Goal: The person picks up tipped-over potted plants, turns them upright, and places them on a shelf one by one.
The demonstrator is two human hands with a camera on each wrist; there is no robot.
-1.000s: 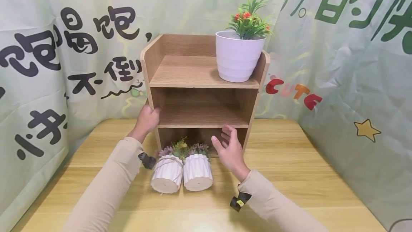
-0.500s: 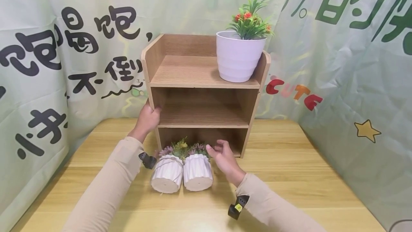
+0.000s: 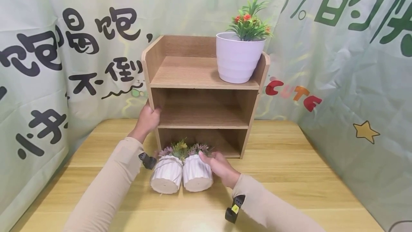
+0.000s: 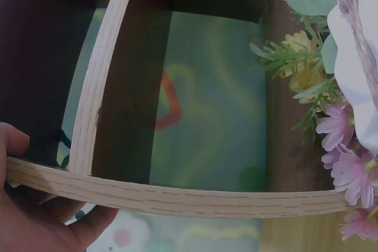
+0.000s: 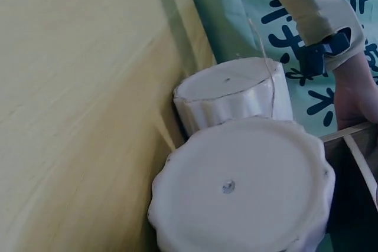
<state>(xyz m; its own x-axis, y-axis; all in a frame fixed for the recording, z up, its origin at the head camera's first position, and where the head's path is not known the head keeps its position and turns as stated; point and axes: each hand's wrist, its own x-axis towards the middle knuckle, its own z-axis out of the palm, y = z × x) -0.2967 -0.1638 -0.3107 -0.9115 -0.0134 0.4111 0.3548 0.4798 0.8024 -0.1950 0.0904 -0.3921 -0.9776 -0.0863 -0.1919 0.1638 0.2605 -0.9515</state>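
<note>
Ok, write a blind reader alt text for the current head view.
A person's right hand is at the right one of two white flower pots tipped over on a table, bases facing the viewer; the left hand grips a wooden shelf by its left side. A red-flowered potted plant stands on top, at right.

Looks like a small staged booth, enclosed by printed cloth with large lettering, hung close around a wood-grain surface.

Left grip curled; right grip lower
</note>
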